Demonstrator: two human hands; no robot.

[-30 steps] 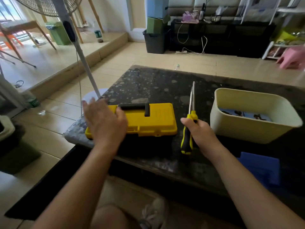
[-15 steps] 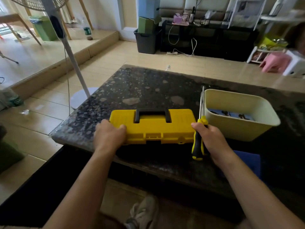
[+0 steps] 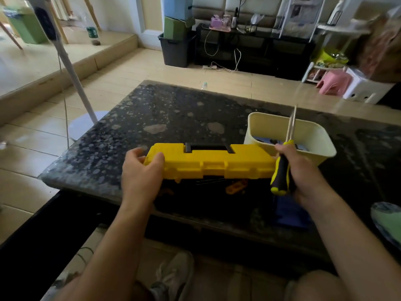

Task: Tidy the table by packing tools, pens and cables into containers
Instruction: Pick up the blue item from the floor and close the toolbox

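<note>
Your yellow toolbox (image 3: 217,164) sat at the table's (image 3: 173,109) near edge, lid tipped partly up, an orange bit (image 3: 235,186) showing inside. Your left hand (image 3: 141,172) gripped its left end, and your right hand (image 3: 301,170) was wrapped round a screwdriver (image 3: 281,174). The cream tub (image 3: 271,124) just behind held small dark bits.

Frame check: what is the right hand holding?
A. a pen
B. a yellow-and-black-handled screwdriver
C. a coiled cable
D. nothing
B: the right hand grips a yellow-and-black screwdriver, its shaft pointing up in front of the cream bin, while the left hand grips the yellow toolbox.
</note>
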